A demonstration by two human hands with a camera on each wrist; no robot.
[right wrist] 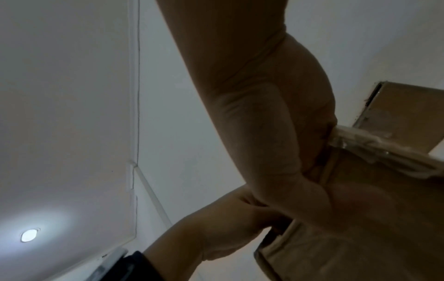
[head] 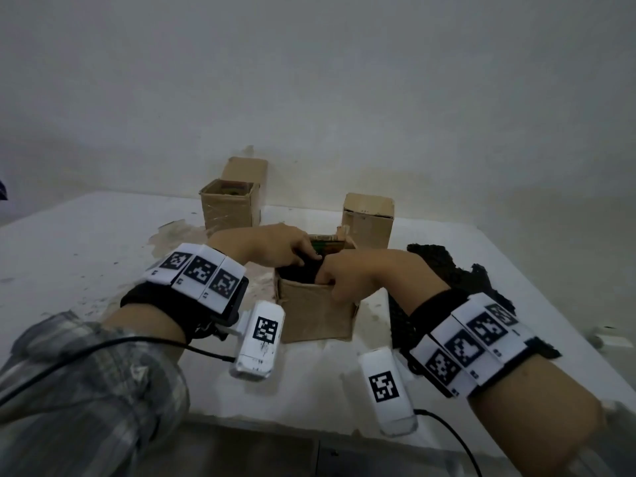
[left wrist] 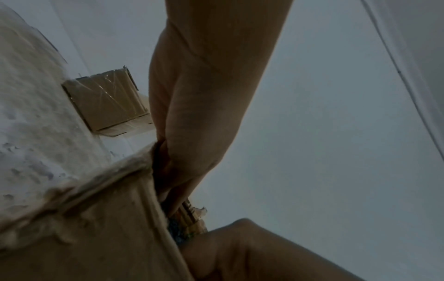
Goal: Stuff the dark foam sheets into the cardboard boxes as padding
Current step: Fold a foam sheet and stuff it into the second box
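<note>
From the head view we see the near cardboard box (head: 315, 313) standing open on the white table (head: 86, 256), with both hands at its mouth. The left hand (head: 275, 249) reaches in from the left, its fingers bent down onto the dark foam sheet (head: 297, 273) that fills the top of the box. The right hand (head: 361, 273) sits at the near rim, fingers curled over the edge and into the foam. The two hands almost meet above the opening. A heap of loose dark foam (head: 444, 270) lies on the table to the right, just beside the right wrist. Two more boxes stand behind: a taped box (head: 229, 206) at back left and a closed box (head: 368, 218) at back right.

In the left wrist view, the left hand's fingers (left wrist: 173, 180) go down inside the box wall (left wrist: 96, 237); we cannot tell what they grasp.

In the right wrist view, the right hand (right wrist: 276, 133) bends over the box rim (right wrist: 329, 171), with the left hand touching it from below.
</note>
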